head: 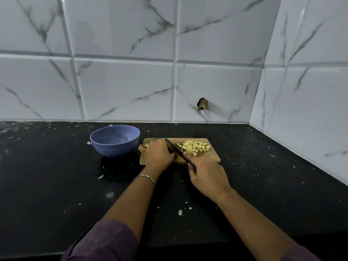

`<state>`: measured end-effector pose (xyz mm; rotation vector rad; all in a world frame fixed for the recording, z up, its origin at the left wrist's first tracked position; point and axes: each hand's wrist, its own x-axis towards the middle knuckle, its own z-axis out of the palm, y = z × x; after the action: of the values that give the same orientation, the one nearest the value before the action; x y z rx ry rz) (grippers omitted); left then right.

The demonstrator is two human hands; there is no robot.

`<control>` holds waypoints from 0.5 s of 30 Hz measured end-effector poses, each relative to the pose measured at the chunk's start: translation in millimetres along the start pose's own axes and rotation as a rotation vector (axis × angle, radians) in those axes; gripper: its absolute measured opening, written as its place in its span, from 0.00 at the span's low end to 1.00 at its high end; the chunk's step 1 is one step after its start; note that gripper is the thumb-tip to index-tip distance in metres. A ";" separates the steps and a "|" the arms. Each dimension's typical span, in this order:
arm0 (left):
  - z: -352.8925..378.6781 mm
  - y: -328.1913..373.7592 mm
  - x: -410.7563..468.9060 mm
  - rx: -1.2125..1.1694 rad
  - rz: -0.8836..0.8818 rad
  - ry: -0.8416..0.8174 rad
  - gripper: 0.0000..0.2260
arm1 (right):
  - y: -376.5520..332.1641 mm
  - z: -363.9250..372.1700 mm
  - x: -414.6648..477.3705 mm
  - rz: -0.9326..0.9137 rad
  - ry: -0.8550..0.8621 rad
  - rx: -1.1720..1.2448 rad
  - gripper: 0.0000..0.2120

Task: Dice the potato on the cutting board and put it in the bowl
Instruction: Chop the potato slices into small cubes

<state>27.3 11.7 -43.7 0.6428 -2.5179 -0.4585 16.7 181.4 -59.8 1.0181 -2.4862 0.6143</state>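
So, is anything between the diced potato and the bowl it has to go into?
Yes. The left hand, holding the uncut potato piece, and the knife gripped by the right hand lie over the cutting board between the diced potato and the blue bowl.

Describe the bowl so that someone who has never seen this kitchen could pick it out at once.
Find the black countertop below the marble-tiled wall, then the wooden cutting board on it. The bowl stands left of the board, the only round blue thing.
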 end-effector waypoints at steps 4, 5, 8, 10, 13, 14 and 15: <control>-1.7 1.8 -2.3 0.023 0.010 0.006 0.09 | -4.0 1.0 2.2 -0.029 -0.009 -0.023 0.21; -2.0 2.1 -2.6 0.021 0.010 0.004 0.09 | -4.9 1.6 3.4 -0.038 -0.011 -0.032 0.21; -2.4 3.1 -3.1 0.016 0.003 0.002 0.08 | -5.7 3.6 6.7 -0.047 -0.017 -0.066 0.21; -2.7 3.5 -3.4 0.027 0.000 0.001 0.08 | -5.4 4.9 7.8 -0.047 -0.020 -0.078 0.22; -3.1 4.5 -3.2 0.056 -0.001 -0.007 0.08 | -6.1 5.6 9.2 -0.047 -0.036 -0.084 0.21; -3.3 5.0 -3.0 0.063 -0.003 -0.010 0.08 | -6.3 5.8 9.9 -0.047 -0.046 -0.092 0.21; -3.3 5.5 -2.6 0.069 -0.004 -0.010 0.08 | -6.5 6.2 10.7 -0.046 -0.054 -0.101 0.21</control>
<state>29.1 17.0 -39.7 0.6732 -2.5523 -0.3784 13.2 168.0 -58.0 1.0637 -2.5044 0.4481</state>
